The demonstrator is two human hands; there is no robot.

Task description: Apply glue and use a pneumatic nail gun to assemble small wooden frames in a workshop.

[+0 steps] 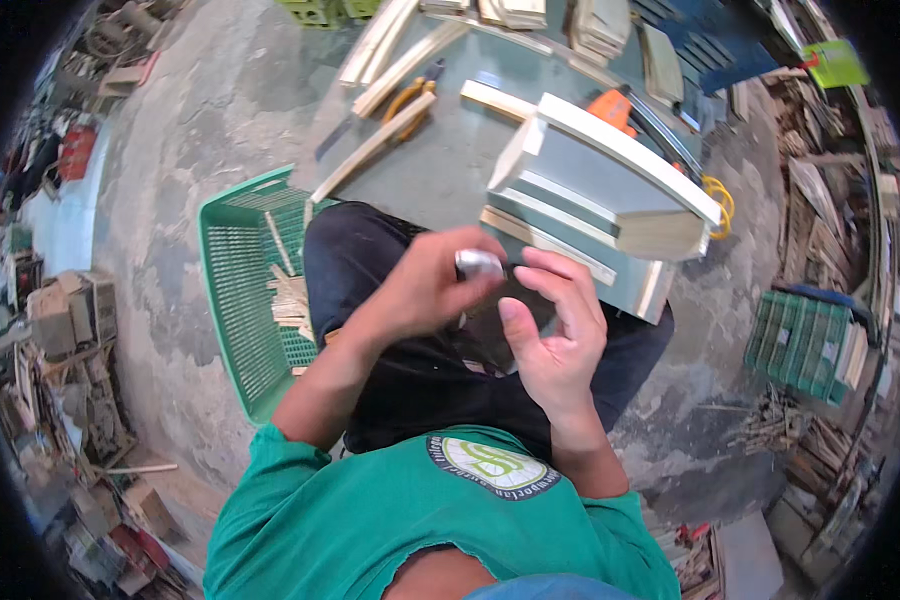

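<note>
My left hand (433,283) is closed around a small silvery, rounded object (480,264) with a dark edge, in front of my lap. Its kind is not clear from here, and the hand is slightly blurred. Close by on the right, my right hand (562,335) is raised with its thumb and fingers apart and nothing visibly in it. Its fingertips come near the silvery object. Beyond the hands, a pale open wooden frame (625,155) with a curved-looking long side stands on the grey worktable (450,175). Wooden strips (550,240) lie along its near side.
Orange-handled pliers (402,108) lie among loose wooden strips (375,147). Behind the frame are an orange tool (613,108) and a yellow coiled cord (720,208). A green basket (232,300) holding wood offcuts stands left of my legs. Stacked green crates (800,340) stand at the right.
</note>
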